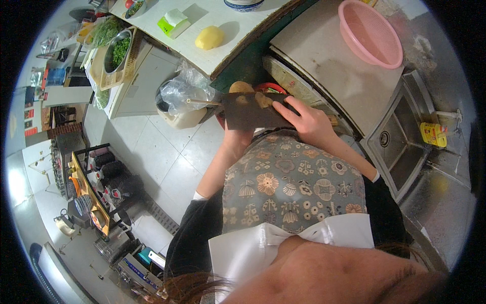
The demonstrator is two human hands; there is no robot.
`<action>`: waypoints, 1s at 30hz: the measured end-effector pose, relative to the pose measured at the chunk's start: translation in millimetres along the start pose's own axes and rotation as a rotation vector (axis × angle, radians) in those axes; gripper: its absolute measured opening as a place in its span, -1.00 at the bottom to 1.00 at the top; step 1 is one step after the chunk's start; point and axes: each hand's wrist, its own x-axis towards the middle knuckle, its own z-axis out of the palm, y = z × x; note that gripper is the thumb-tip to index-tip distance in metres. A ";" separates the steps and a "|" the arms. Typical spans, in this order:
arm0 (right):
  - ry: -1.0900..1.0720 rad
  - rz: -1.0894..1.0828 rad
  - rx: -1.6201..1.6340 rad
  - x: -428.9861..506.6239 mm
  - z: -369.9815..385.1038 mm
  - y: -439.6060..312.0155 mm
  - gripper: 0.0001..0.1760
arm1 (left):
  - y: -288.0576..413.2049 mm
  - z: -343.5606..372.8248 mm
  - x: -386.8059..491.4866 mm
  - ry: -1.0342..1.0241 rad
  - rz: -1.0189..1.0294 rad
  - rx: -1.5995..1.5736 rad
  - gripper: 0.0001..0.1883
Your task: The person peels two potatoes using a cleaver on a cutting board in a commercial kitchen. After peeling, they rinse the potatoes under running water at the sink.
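A broad dark cleaver blade lies across the front of my body, with bits of peel stuck to its face. My right hand grips the cleaver at its right end, two fingers stretched over the blade. Behind the blade's left part is my left hand; its fingers are hidden. A brown unpeeled potato shows just past the blade's far edge, in line with that hand, which appears to hold it. Part of a red basin is visible beneath. A peeled yellow potato rests on the white table.
A tissue pack and a patterned bowl stand on the table. Left of my hands is a bin with a clear plastic bag. A pink colander sits at upper right, beside the steel sink and a yellow bottle.
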 end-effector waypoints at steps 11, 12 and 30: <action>0.003 -0.036 -0.053 -6.7 1.7 1.1 -0.34 | -0.6 -13.4 3.0 0.029 -0.008 -0.036 -0.42; 0.002 -0.032 -0.064 -7.0 1.9 0.5 -0.34 | -1.1 -15.2 3.0 0.032 -0.025 -0.055 -0.43; -0.024 0.038 0.078 3.1 5.4 1.0 -0.30 | -1.7 -5.5 -6.9 -0.033 0.108 0.298 -0.49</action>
